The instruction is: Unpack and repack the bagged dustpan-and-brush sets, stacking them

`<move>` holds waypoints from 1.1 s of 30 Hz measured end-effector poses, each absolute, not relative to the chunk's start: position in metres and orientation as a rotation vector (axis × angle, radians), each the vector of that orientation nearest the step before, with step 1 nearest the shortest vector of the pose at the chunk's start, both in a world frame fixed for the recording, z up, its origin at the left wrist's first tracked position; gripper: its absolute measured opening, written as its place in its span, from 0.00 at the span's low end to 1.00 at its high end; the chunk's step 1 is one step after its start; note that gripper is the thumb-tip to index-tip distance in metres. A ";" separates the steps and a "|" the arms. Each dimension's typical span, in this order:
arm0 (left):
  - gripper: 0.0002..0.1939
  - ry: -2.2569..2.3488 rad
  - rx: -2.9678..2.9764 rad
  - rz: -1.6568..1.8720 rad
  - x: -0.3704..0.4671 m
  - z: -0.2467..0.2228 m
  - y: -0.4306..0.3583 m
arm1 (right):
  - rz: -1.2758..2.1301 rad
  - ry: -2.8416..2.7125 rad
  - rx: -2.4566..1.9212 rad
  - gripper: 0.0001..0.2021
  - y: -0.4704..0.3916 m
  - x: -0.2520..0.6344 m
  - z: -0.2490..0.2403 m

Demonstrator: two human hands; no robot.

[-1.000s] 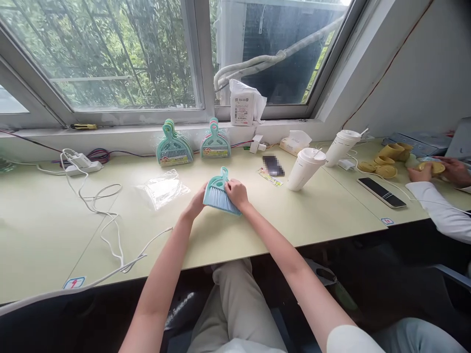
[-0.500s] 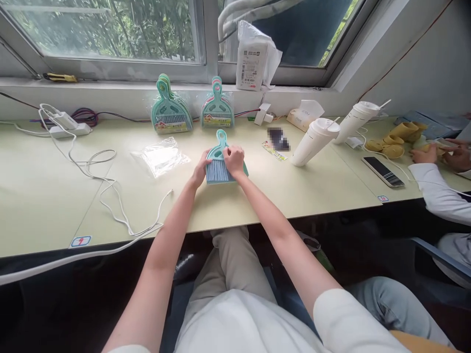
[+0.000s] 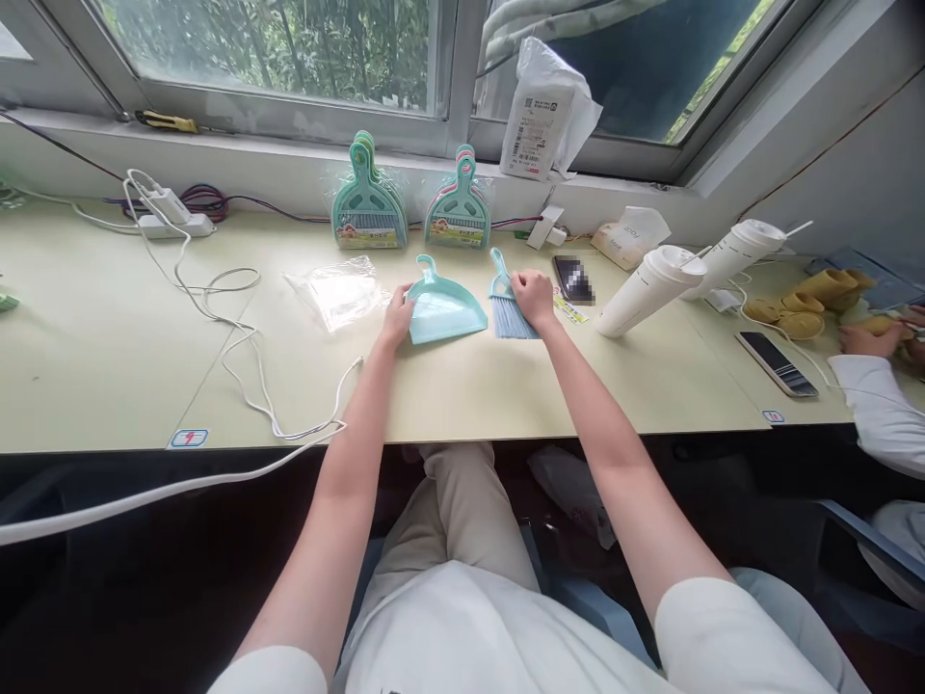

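A small teal dustpan [image 3: 442, 310] lies flat on the pale yellow table [image 3: 469, 386]. My left hand [image 3: 398, 310] grips its left edge. Just to the right lies a small teal brush [image 3: 507, 306] with blue bristles, apart from the dustpan. My right hand [image 3: 535, 295] holds the brush by its right side. An empty clear plastic bag [image 3: 337, 291] lies left of my left hand. Two packaged dustpan sets, one [image 3: 368, 204] on the left and one [image 3: 458, 206] on the right, lean against the wall below the window.
White cables [image 3: 238, 337] and a power strip [image 3: 171, 224] lie at the left. Two white lidded cups [image 3: 650, 289] lie tipped at the right, near a phone [image 3: 778, 362]. Another person's hand [image 3: 863, 339] works with yellow parts [image 3: 802, 308] at the far right.
The brush was nested in the dustpan under both hands. Now my right hand has drawn the brush out to the right, and the dustpan stays under my left hand.
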State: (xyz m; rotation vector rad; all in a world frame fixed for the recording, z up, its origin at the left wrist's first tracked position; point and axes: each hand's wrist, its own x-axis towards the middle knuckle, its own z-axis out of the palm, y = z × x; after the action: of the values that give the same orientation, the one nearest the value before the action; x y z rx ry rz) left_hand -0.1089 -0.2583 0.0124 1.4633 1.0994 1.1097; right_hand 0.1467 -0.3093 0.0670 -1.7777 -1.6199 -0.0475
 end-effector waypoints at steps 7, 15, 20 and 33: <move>0.19 1.264 1.872 1.032 -0.139 0.010 -0.249 | -0.145 -1.722 -2.082 0.13 -0.318 0.189 0.037; 0.16 1.385 2.068 1.126 -0.141 0.021 -0.259 | -0.126 -1.151 -1.943 0.19 -0.329 0.164 0.024; 0.11 1.428 2.200 1.226 -0.134 0.032 -0.268 | -0.197 -1.004 -1.802 0.21 -0.340 0.170 0.021; 0.03 1.470 2.257 1.293 -0.133 0.045 -0.277 | -0.012 -1.020 -1.826 0.13 -0.336 0.161 0.016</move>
State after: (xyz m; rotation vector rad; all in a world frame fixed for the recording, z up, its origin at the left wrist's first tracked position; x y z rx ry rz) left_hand -0.1328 -0.2771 0.0449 2.2572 1.4701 1.2934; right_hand 0.1607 -0.3358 0.0158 -1.8261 -1.0205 -0.0120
